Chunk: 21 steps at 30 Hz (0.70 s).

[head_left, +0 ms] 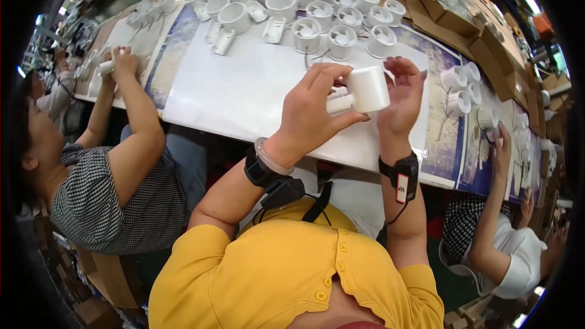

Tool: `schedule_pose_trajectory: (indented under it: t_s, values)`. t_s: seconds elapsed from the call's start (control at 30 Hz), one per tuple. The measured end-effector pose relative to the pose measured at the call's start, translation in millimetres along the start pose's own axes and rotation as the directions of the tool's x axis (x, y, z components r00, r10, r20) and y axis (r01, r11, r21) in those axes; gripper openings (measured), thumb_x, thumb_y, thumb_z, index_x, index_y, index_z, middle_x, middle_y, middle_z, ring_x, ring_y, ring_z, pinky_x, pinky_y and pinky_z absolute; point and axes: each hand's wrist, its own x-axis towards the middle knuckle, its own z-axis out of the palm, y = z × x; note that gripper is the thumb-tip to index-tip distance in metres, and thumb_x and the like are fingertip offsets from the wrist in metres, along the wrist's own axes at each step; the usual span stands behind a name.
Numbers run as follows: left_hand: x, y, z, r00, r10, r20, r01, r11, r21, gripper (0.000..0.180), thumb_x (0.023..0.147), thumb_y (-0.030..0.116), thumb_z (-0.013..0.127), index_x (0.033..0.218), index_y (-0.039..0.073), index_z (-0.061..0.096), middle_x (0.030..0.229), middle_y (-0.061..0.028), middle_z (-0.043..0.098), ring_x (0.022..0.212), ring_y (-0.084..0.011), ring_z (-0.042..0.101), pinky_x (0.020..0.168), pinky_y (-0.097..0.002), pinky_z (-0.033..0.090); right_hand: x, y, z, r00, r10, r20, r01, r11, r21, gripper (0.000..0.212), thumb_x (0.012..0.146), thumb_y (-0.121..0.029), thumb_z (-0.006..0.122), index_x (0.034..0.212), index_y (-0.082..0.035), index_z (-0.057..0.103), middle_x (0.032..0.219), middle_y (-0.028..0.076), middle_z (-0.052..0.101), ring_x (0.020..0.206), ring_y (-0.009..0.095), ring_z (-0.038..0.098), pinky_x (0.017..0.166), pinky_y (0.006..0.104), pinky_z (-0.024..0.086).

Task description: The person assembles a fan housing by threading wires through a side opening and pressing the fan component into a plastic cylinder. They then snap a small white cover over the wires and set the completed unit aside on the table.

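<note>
My left hand grips a white plastic fan housing, a short round cup with a stubby arm, held tilted above the table. Its thumb and fingers close on the rim and the arm. Dark wire shows faintly between the fingers. My right hand is just right of the housing, palm toward it, fingers apart and slightly curled. Whether it touches the housing's far side is hard to tell. Beyond my hands stand white housings with fan blades, and to their left empty white housings with arms.
A white sheet covers the table before me. Cardboard boxes line the far right edge. More fan housings with wires lie at right. One co-worker sits left, another right, both with hands at the table.
</note>
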Motion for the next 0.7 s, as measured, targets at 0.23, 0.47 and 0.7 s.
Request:
schedule_pose_trajectory:
  t_s: [0.23, 0.47, 0.7]
  values:
    - [-18, -39, -93, 0.914, -0.023, -0.406, 0.153, 0.944, 0.293, 0.069, 0.063, 0.011, 0.087, 0.123, 0.007, 0.054, 0.111, -0.0052, 0.056, 0.086, -0.0162, 0.06, 0.071, -0.0299, 0.052, -2, -3, 1, 1.0, 0.019, -0.012, -0.021, 0.99, -0.138, 0.041, 0.104, -0.035, 0.033, 0.11, -0.003, 0.058, 0.1, 0.008, 0.061, 0.094, 0.017, 0.057, 0.086, 0.0312, 0.044]
    - [-50, -88, -186, 0.895, 0.157, -0.417, 0.296, 0.489, 0.82, 0.06, 0.07, 0.011, 0.081, 0.124, 0.011, 0.056, 0.12, -0.0112, 0.053, 0.101, -0.028, 0.058, 0.084, -0.0384, 0.05, -6, -2, 5, 0.995, 0.093, -0.024, -0.096, 0.987, -0.126, 0.041, 0.104, -0.035, 0.033, 0.111, -0.002, 0.057, 0.098, 0.006, 0.061, 0.093, 0.015, 0.057, 0.085, 0.0302, 0.044]
    - [-44, -76, -177, 0.943, 0.166, -0.288, 0.25, 0.219, 0.943, 0.049, 0.076, 0.019, 0.075, 0.121, 0.012, 0.058, 0.122, -0.0157, 0.054, 0.118, -0.0362, 0.047, 0.102, -0.0434, 0.037, 0, 6, 3, 0.99, 0.138, -0.03, -0.141, 0.981, -0.136, 0.041, 0.104, -0.035, 0.033, 0.111, -0.002, 0.057, 0.097, 0.006, 0.061, 0.092, 0.015, 0.057, 0.085, 0.0298, 0.044]
